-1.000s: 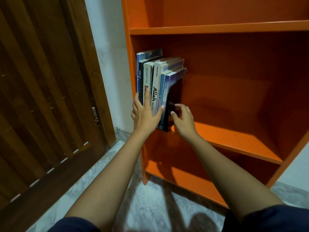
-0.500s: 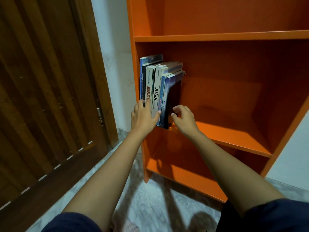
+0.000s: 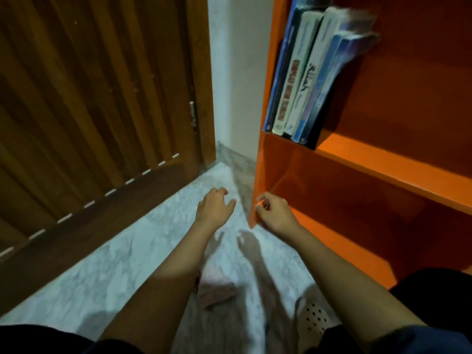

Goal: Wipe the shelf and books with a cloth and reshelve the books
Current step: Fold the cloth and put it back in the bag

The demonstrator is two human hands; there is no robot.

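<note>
Left to right: wooden door [image 3: 97, 103]; your left hand [image 3: 214, 209], grip open and empty over the marble floor [image 3: 143, 251]; cloth [image 3: 217, 293] lying on that floor between your forearms; your right hand [image 3: 274, 213], fingers loosely curled, holding nothing, before the orange shelf [image 3: 398, 167], where the books [image 3: 304, 80] stand at its left end

Books [image 3: 304, 72] cut off at top edge, tops motion-blurred, spine text mostly unreadable. Cloth [image 3: 217, 292] on floor partly hidden behind left forearm, blurred. Orange shelf [image 3: 383, 164] cropped at right and top; perforated white object [image 3: 316, 318] unidentifiable.
</note>
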